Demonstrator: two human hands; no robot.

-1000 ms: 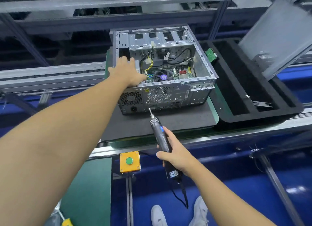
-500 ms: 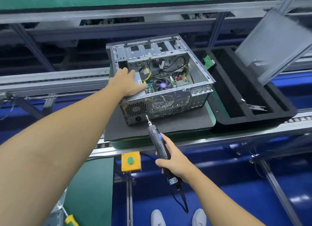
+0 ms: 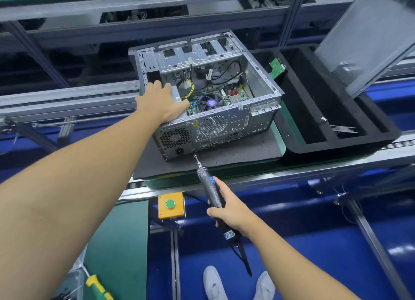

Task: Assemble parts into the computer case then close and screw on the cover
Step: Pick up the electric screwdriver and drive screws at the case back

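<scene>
Lying on its side with the open face up, the computer case (image 3: 233,118) rests on a dark mat (image 3: 242,152) on the conveyor. Inside it are a motherboard with a round cooler fan (image 3: 211,102), loose black and yellow cables, and a drive cage at the far end. To the right, a black foam tray (image 3: 336,147) has long compartments. A green circuit board (image 3: 276,67) stands at its far left corner, a small metal bracket (image 3: 343,129) lies at the near end of one slot, and the grey cover panel (image 3: 368,37) leans tilted over its far right side.

The case's right wall runs close to the tray's left rim. A bare strip of mat shows in front of the rear panel, which faces near. The case's long axis runs from near right to far left.

The left hand (image 3: 161,102) rests palm down on the near left top edge of the case, fingers fairly straight and spread. The right hand (image 3: 229,210) grips an electric screwdriver (image 3: 211,187), which points far and slightly left. Its bit sits just at the lower edge of the rear panel; contact cannot be told. A yellow button box (image 3: 171,204) sits below the conveyor edge.
</scene>
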